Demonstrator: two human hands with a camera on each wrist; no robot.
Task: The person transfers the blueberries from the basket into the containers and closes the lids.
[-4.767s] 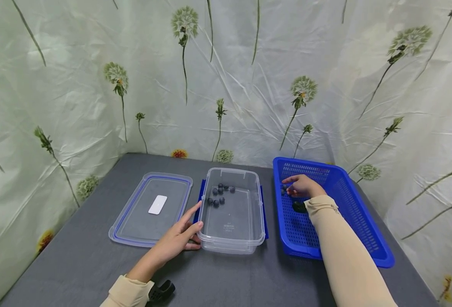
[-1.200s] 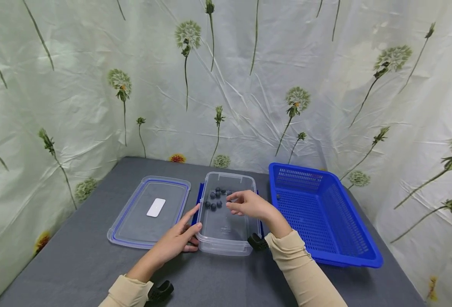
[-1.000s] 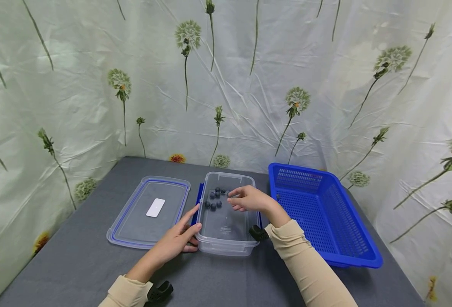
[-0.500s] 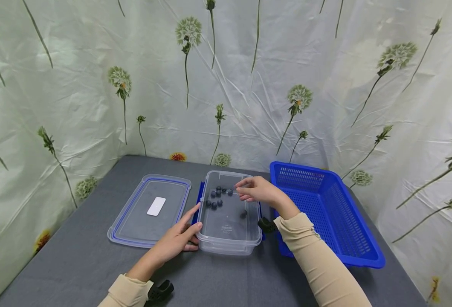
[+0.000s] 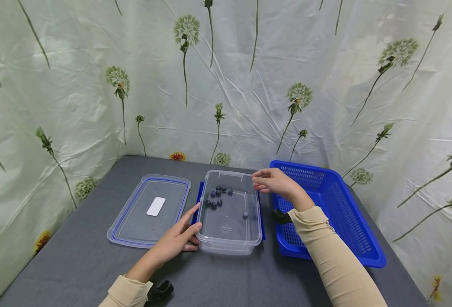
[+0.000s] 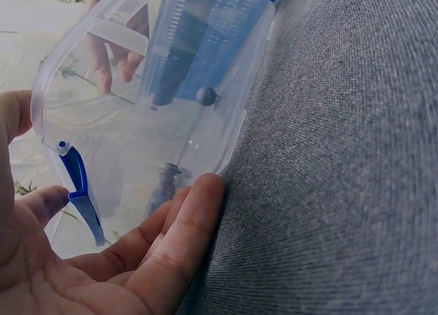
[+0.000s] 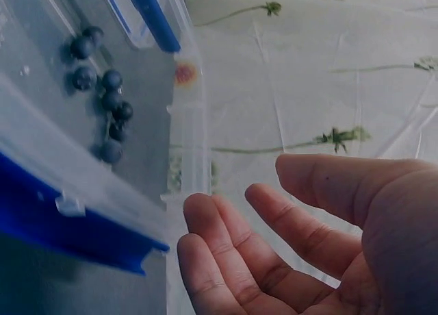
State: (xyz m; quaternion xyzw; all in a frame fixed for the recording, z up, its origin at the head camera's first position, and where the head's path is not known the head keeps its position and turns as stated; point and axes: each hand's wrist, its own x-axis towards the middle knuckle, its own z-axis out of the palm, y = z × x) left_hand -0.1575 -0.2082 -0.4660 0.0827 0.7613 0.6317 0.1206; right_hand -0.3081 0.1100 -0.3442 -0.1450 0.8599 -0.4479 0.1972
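A clear plastic food container (image 5: pixel 226 230) stands in the middle of the table, its blue side latches hanging down. Several blueberries (image 5: pixel 218 193) lie in its far left part, and a lone blueberry (image 5: pixel 245 215) sits nearer its right wall. My left hand (image 5: pixel 178 236) rests against the container's left side, thumb near the rim; the left wrist view shows fingertips (image 6: pixel 209 192) low along the wall. Just past the container's far right rim hovers my right hand (image 5: pixel 273 183), its fingers (image 7: pixel 212 222) loosely bent, thumb apart from them, nothing held.
A clear lid (image 5: pixel 134 232) with a blue seal lies left of the container, a white rectangular piece (image 5: pixel 156 206) on it. The blue perforated basket (image 5: pixel 364 230) stands at the right, partly behind the right forearm. A floral curtain (image 5: pixel 226 76) hangs behind the grey table (image 5: pixel 218 281).
My right hand, earlier in the basket and then over the container, has released a blueberry there and moved right toward the basket. That berry has rolled toward the near right. My left hand stays put.
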